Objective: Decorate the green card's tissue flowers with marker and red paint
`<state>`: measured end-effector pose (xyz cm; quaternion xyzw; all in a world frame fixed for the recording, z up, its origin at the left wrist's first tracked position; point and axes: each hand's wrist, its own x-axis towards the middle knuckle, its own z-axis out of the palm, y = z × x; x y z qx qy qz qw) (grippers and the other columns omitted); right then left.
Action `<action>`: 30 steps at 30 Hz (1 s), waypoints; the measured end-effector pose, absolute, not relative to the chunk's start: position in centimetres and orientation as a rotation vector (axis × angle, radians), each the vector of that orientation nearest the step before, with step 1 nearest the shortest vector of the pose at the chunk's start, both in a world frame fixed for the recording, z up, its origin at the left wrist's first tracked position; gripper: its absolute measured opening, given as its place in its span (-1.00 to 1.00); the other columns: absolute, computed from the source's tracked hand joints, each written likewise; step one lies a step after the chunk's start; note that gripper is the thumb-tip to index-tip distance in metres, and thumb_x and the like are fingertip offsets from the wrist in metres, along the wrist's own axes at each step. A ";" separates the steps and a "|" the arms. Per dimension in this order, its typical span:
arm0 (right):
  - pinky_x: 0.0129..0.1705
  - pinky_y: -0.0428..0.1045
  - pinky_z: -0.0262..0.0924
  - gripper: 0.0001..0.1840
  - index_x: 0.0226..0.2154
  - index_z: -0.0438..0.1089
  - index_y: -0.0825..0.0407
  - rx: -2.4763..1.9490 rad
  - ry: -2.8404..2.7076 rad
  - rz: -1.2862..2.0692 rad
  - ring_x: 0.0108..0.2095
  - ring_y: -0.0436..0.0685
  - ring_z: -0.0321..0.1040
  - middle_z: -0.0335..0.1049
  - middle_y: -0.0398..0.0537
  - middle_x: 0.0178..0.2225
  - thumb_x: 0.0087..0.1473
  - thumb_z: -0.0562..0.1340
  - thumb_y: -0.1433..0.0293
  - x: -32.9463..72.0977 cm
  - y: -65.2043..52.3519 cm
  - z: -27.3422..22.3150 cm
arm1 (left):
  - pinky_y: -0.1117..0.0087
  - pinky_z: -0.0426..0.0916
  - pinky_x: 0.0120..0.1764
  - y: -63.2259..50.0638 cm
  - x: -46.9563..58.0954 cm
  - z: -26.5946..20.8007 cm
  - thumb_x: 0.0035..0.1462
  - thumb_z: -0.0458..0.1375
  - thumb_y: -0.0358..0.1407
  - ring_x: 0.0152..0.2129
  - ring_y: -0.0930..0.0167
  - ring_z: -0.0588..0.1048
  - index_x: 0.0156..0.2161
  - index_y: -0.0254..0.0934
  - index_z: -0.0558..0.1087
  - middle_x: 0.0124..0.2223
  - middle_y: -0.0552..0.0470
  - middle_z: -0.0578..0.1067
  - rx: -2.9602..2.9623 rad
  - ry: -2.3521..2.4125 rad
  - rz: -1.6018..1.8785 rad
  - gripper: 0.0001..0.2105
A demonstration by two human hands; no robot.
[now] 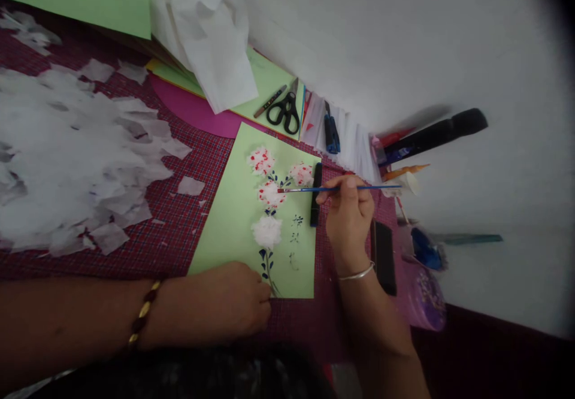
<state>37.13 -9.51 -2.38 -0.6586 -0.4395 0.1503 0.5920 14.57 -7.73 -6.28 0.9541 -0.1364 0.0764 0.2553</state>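
Note:
My right hand (349,216) is closed around a thin blue paintbrush (309,190). Its reddish tip touches a raised white paper flower speckled with red (269,195), on a light green sheet (220,231). Two more red-dotted flowers lie above it, and an all-white flower (267,232) sits below. Painted dark blue leaves and stems join them, with handwritten characters (296,237) alongside. My left hand (233,300) lies curled over the sheet's lower edge; its fingertips are hidden, so what they hold, if anything, does not show.
Torn white tissue pieces (67,159) pile up at left on the checked cloth. Black scissors (284,111), a pen (270,100) and a blue cutter (331,129) lie beyond the sheet. A dark phone-like slab (384,258) and a purple tub (426,300) stand right, along the wall.

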 end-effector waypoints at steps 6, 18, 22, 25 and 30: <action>-0.47 -0.06 0.20 -0.66 -0.43 0.37 -0.02 -1.550 -0.936 0.542 -0.59 -0.01 0.29 0.28 -0.23 -0.63 0.26 0.12 0.13 38.4 -8.6 -4.0 | 0.25 0.10 -0.54 -7.6 14.5 -5.8 0.18 0.25 -0.38 -0.58 0.43 0.37 -0.41 -0.24 0.40 -0.45 0.11 0.49 2.585 -0.356 0.148 -0.85; -0.45 -0.07 0.23 -0.72 -0.40 0.34 -0.03 -1.522 -0.864 0.575 -0.57 -0.02 0.29 0.30 -0.24 -0.58 0.24 0.13 0.16 38.5 -8.2 -4.4 | 0.26 0.12 -0.55 -7.7 14.5 -6.2 0.15 0.26 -0.40 -0.59 0.44 0.32 -0.43 -0.24 0.37 -0.46 0.13 0.45 2.570 -0.370 0.217 -0.83; -0.43 -0.06 0.25 -0.72 -0.41 0.37 -0.03 -1.446 -0.915 0.434 -0.53 -0.02 0.30 0.32 -0.22 -0.54 0.25 0.14 0.19 38.5 -8.8 -3.4 | 0.26 0.09 -0.55 -7.6 14.5 -5.8 0.14 0.28 -0.39 -0.58 0.44 0.33 -0.41 -0.25 0.37 -0.45 0.13 0.44 2.589 -0.377 0.190 -0.83; -0.41 -0.04 0.28 -0.70 -0.41 0.41 -0.04 -1.540 -1.088 0.388 -0.50 0.01 0.34 0.37 -0.19 -0.52 0.24 0.14 0.17 38.1 -9.3 -2.9 | 0.27 0.07 -0.56 -7.5 14.6 -5.5 0.16 0.25 -0.41 -0.60 0.44 0.33 -0.41 -0.24 0.37 -0.46 0.13 0.46 2.578 -0.368 0.182 -0.84; -0.42 -0.02 0.28 -0.67 -0.43 0.43 -0.05 -1.565 -1.184 0.330 -0.50 0.02 0.36 0.39 -0.17 -0.50 0.25 0.13 0.15 37.7 -9.7 -2.8 | 0.26 0.10 -0.57 -7.5 14.6 -5.6 0.16 0.24 -0.43 -0.61 0.44 0.33 -0.41 -0.24 0.38 -0.46 0.13 0.46 2.565 -0.368 0.199 -0.85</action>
